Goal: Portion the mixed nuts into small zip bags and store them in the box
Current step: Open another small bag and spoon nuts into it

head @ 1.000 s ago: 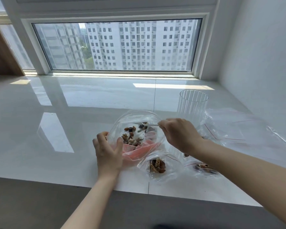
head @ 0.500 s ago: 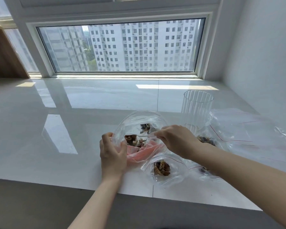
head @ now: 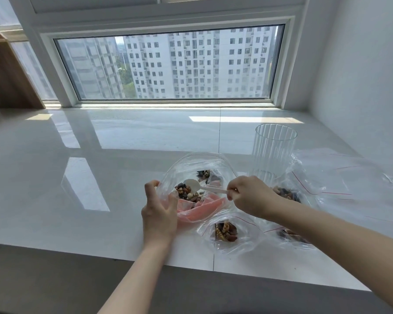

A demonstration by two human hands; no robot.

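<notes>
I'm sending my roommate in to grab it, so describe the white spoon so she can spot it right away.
Start at the window and come down the white counter to the large clear bag between the two hands. The white spoon reaches into it, bowl over the mixed nuts, handle pinched by the right hand. It's the only opaque white utensil there.

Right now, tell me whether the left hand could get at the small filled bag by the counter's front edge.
Probably yes: the small filled bag lies uncovered beside the left hand, nothing between them. That hand grips the big bag, so it must let go first.
</notes>
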